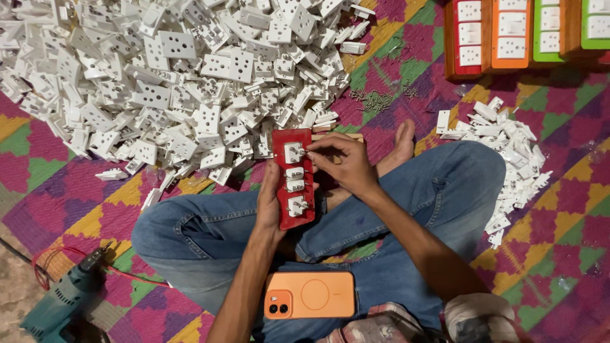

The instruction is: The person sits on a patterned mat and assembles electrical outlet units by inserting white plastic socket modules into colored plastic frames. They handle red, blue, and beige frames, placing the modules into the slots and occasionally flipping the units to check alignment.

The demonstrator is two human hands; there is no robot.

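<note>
on a patterned mat (pixel 559 254), left hand (pixel 270 203) holds red board (pixel 293 178); right hand (pixel 346 164) pinches it.

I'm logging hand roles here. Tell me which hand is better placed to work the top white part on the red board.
Right. The right hand already has its fingertips at the top white part, probably ready to work it, while the left hand grips the red board from beside and behind, steadying it.

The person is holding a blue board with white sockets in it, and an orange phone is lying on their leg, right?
Not quite. The board is red, not blue, as the head view shows. The left hand holds it, white sockets are in it, and the orange phone does lie on the leg.
</note>
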